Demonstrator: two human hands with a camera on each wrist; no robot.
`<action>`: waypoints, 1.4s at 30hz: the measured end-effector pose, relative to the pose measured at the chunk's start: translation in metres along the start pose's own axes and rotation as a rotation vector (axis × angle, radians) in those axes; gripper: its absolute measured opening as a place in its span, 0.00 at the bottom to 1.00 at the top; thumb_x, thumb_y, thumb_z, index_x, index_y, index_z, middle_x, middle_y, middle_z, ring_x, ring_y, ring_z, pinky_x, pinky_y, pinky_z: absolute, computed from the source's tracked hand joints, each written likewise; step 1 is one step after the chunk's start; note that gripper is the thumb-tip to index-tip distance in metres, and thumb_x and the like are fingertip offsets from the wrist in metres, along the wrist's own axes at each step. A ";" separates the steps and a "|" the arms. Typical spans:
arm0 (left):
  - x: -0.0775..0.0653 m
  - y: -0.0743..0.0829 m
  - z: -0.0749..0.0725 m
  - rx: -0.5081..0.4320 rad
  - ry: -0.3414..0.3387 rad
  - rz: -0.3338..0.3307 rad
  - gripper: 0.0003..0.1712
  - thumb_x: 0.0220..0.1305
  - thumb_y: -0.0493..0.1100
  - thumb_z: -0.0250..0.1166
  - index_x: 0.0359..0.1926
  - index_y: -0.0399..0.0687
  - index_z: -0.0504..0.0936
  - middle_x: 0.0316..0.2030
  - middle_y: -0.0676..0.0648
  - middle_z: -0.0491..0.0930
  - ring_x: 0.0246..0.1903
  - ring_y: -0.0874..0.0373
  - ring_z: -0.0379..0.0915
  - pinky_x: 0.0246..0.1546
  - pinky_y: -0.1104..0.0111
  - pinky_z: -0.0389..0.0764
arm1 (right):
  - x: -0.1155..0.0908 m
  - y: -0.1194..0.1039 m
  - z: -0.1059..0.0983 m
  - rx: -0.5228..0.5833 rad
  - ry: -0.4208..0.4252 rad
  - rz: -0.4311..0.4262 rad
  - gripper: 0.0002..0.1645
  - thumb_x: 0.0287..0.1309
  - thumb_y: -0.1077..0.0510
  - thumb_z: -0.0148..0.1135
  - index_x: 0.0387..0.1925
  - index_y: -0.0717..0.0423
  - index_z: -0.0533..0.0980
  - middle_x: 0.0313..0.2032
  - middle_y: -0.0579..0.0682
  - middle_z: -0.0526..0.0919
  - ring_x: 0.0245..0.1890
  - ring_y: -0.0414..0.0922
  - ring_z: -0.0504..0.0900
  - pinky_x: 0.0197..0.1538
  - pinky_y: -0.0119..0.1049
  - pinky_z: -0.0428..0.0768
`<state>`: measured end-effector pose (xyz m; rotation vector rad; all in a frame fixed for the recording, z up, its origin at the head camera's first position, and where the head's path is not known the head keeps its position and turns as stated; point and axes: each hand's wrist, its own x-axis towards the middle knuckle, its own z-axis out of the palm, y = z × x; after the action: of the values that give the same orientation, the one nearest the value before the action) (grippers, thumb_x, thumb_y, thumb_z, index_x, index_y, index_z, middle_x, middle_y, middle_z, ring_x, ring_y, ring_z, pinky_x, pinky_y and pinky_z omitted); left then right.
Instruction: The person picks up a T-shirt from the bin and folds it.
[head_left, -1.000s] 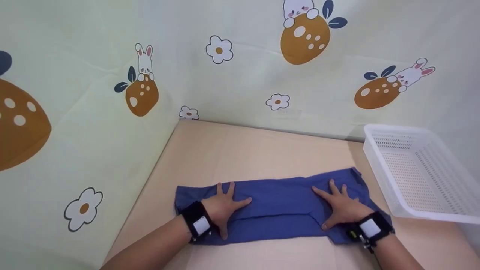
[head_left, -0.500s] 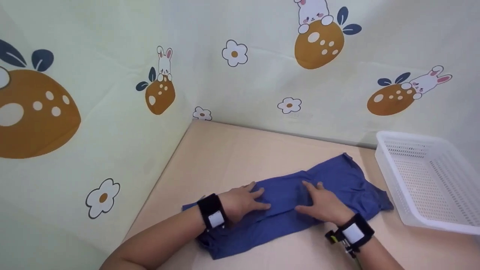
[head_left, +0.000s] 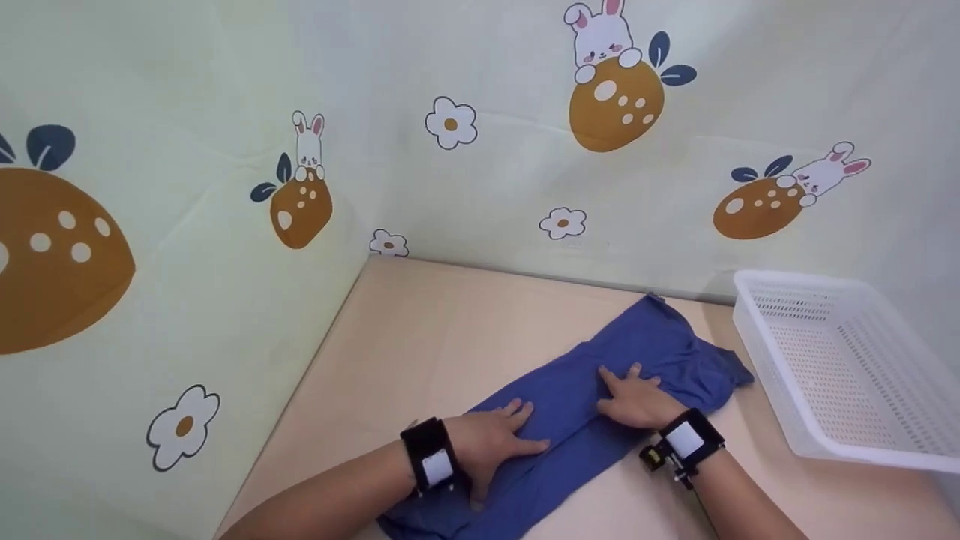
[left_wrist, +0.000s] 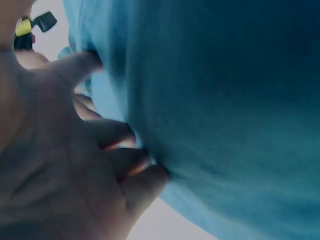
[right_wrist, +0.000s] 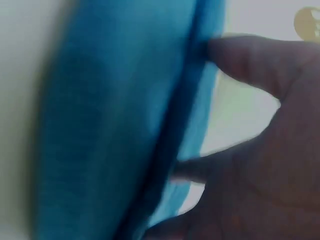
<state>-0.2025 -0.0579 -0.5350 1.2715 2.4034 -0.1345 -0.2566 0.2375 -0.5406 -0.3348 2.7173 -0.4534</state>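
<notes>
A blue cloth garment (head_left: 555, 405), folded into a long strip, lies slantwise on the table, from the lower left up toward the basket. My left hand (head_left: 491, 442) rests on its nearer part with the fingers spread. Farther along, my right hand (head_left: 636, 397) presses on the cloth, also with fingers apart. The left wrist view shows fingertips (left_wrist: 145, 185) touching the blue fabric (left_wrist: 215, 100). In the right wrist view, blurred, the right hand (right_wrist: 250, 135) meets the cloth (right_wrist: 115, 125) along a dark crease. Neither hand grips the fabric.
A white slotted plastic basket (head_left: 780, 382) stands at the right, close to the cloth's far end. Pale curtains (head_left: 480, 187) printed with rabbits and flowers border the beige tabletop (head_left: 435, 322) at the back and left.
The cloth has turned from lying nearly crosswise to a steep slant, its right end swinging away and its left end coming nearer. Both hands have moved along with it, closer together.
</notes>
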 end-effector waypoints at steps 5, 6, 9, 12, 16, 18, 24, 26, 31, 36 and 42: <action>0.008 0.019 -0.005 0.026 -0.018 -0.086 0.78 0.25 0.67 0.84 0.76 0.77 0.45 0.78 0.36 0.41 0.77 0.39 0.40 0.70 0.54 0.65 | 0.022 0.004 -0.016 0.016 -0.014 -0.041 0.44 0.65 0.34 0.52 0.74 0.53 0.60 0.71 0.80 0.48 0.69 0.81 0.45 0.64 0.77 0.50; 0.010 0.023 -0.007 0.037 -0.027 -0.101 0.78 0.25 0.68 0.83 0.77 0.75 0.44 0.78 0.36 0.41 0.77 0.38 0.41 0.69 0.53 0.65 | 0.027 0.004 -0.016 -0.012 -0.009 -0.041 0.48 0.62 0.30 0.54 0.74 0.50 0.60 0.71 0.80 0.48 0.68 0.83 0.45 0.63 0.78 0.54; 0.018 0.034 -0.010 0.065 -0.064 -0.149 0.79 0.26 0.73 0.80 0.78 0.72 0.43 0.77 0.33 0.42 0.76 0.36 0.42 0.69 0.49 0.64 | 0.042 -0.002 -0.010 -0.110 0.002 -0.033 0.56 0.52 0.21 0.57 0.76 0.41 0.56 0.72 0.80 0.42 0.65 0.88 0.42 0.54 0.84 0.57; 0.026 0.045 -0.010 0.082 -0.104 -0.195 0.79 0.27 0.78 0.76 0.78 0.69 0.41 0.77 0.32 0.44 0.75 0.35 0.44 0.68 0.48 0.65 | 0.055 -0.007 -0.005 -0.149 0.009 -0.040 0.58 0.46 0.21 0.62 0.76 0.33 0.54 0.74 0.76 0.39 0.68 0.85 0.39 0.51 0.87 0.53; 0.036 0.060 -0.011 0.098 -0.124 -0.255 0.79 0.28 0.83 0.71 0.78 0.67 0.41 0.76 0.30 0.46 0.74 0.32 0.46 0.64 0.52 0.72 | 0.070 -0.011 -0.009 -0.143 0.001 -0.095 0.57 0.43 0.27 0.69 0.74 0.29 0.57 0.76 0.70 0.40 0.70 0.81 0.37 0.54 0.87 0.47; 0.042 0.069 -0.011 0.129 -0.117 -0.284 0.79 0.28 0.86 0.67 0.78 0.66 0.41 0.75 0.30 0.49 0.73 0.30 0.48 0.61 0.54 0.75 | 0.076 -0.011 -0.013 -0.132 -0.007 -0.134 0.57 0.41 0.30 0.73 0.73 0.28 0.59 0.77 0.69 0.41 0.71 0.81 0.38 0.54 0.87 0.45; 0.065 0.102 -0.004 0.276 -0.077 -0.412 0.76 0.31 0.96 0.46 0.78 0.65 0.40 0.73 0.30 0.54 0.70 0.32 0.56 0.57 0.57 0.78 | 0.091 -0.004 -0.016 -0.080 -0.028 -0.242 0.57 0.36 0.38 0.79 0.71 0.28 0.64 0.78 0.62 0.43 0.73 0.77 0.37 0.57 0.86 0.40; 0.072 0.109 -0.003 0.304 -0.084 -0.449 0.76 0.31 0.97 0.40 0.78 0.66 0.37 0.74 0.30 0.52 0.71 0.32 0.56 0.56 0.58 0.79 | 0.095 -0.001 -0.017 -0.060 -0.032 -0.284 0.56 0.37 0.41 0.80 0.71 0.30 0.65 0.78 0.62 0.43 0.73 0.76 0.36 0.58 0.86 0.38; 0.091 0.120 -0.004 0.352 -0.162 -0.539 0.72 0.32 0.98 0.32 0.77 0.72 0.30 0.76 0.36 0.48 0.72 0.37 0.55 0.56 0.59 0.78 | 0.101 0.004 -0.019 -0.041 -0.022 -0.332 0.55 0.36 0.43 0.81 0.70 0.32 0.66 0.78 0.62 0.44 0.73 0.76 0.36 0.58 0.85 0.36; 0.101 0.133 0.001 0.385 -0.165 -0.660 0.45 0.63 0.80 0.41 0.74 0.84 0.34 0.76 0.48 0.52 0.71 0.46 0.61 0.50 0.62 0.81 | 0.108 0.005 -0.014 -0.040 -0.048 -0.354 0.56 0.35 0.43 0.81 0.70 0.30 0.65 0.78 0.61 0.43 0.74 0.75 0.33 0.58 0.85 0.35; 0.088 0.119 -0.002 0.251 -0.081 -0.575 0.58 0.44 0.92 0.40 0.74 0.84 0.34 0.76 0.42 0.52 0.71 0.41 0.60 0.48 0.59 0.82 | 0.100 -0.001 -0.015 -0.063 0.000 -0.340 0.58 0.37 0.44 0.80 0.72 0.32 0.62 0.78 0.59 0.45 0.76 0.70 0.35 0.62 0.82 0.34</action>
<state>-0.1507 0.0786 -0.5558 0.6100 2.6700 -0.6554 -0.3526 0.2122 -0.5587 -0.8212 2.6832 -0.4575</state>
